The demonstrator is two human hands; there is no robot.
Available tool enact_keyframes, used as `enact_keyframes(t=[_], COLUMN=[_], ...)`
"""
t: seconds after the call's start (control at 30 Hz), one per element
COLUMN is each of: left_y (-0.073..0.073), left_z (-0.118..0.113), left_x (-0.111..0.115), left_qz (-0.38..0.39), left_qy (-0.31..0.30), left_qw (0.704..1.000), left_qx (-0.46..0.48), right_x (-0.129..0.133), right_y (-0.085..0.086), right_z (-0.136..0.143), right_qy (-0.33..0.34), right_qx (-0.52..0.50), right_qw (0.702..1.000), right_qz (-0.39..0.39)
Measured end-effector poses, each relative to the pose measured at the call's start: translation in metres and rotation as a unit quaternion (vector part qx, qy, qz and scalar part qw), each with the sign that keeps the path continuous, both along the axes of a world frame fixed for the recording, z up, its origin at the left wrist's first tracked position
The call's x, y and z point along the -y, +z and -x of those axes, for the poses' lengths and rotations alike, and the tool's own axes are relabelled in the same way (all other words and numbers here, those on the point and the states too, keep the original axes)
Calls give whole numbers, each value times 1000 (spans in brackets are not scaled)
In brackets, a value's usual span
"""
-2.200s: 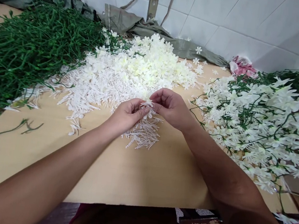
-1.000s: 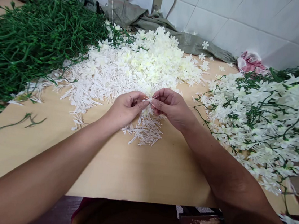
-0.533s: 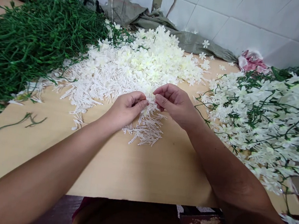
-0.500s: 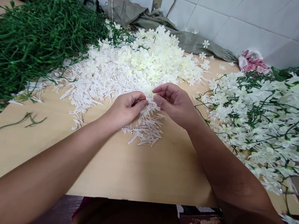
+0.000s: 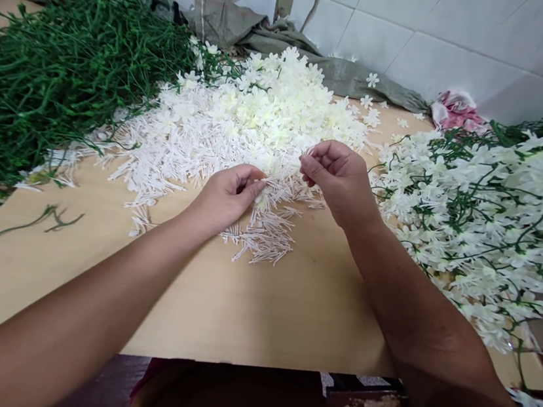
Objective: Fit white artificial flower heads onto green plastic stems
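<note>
White plastic stamens [image 5: 262, 239] lie under the left hand [image 5: 227, 195], whose fingertips pinch what looks like a small flower piece [image 5: 258, 196]. Just apart, the right hand [image 5: 341, 179] hovers with curled fingers over the petal heap [image 5: 262, 116]; whether it holds anything I cannot tell.

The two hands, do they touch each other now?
No, the left hand and the right hand are apart, with white flower parts showing in the gap between them.

It was a small workshop for making artificial flowers. Green stems [image 5: 60, 72], loose white petals [image 5: 263, 110] and finished sprays [image 5: 488, 210] covered the table [image 5: 258, 314] from edge to edge.
</note>
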State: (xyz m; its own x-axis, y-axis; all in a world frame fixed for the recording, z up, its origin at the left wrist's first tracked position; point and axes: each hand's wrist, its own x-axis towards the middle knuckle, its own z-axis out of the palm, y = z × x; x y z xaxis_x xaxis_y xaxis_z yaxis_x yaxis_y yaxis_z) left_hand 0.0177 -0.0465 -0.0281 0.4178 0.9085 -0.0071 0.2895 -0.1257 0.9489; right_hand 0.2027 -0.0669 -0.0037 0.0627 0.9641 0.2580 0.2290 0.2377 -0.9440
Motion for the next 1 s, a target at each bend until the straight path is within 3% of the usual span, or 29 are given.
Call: enact_keyframes(t=[0.17,0.3,0.53,0.7,0.9,1.0], left_y=[0,2,3,12,8,6], left_z=[-1,0,6,12,9,6], left_x=[-2,-1,2,3,4,5], left_qz=[5,-12,-111,-197,-170,-158], left_qy=[17,25,5,52,19,3], left_qw=[998,998,993,970,981,985], left_qx=[53,58,-48,-129,-95,-69], right_x=[10,15,13,11,15,14], right_y=[5,2,-12,-10,-13,-19], right_z=[13,23,23,21,28,31], right_qy=[47,38,7,-18,1,8], right_qx=[16,100,183,154,152,105], right_qw=[999,993,976,976,978,990], right_qz=[15,-47,-117,-150,-142,-93])
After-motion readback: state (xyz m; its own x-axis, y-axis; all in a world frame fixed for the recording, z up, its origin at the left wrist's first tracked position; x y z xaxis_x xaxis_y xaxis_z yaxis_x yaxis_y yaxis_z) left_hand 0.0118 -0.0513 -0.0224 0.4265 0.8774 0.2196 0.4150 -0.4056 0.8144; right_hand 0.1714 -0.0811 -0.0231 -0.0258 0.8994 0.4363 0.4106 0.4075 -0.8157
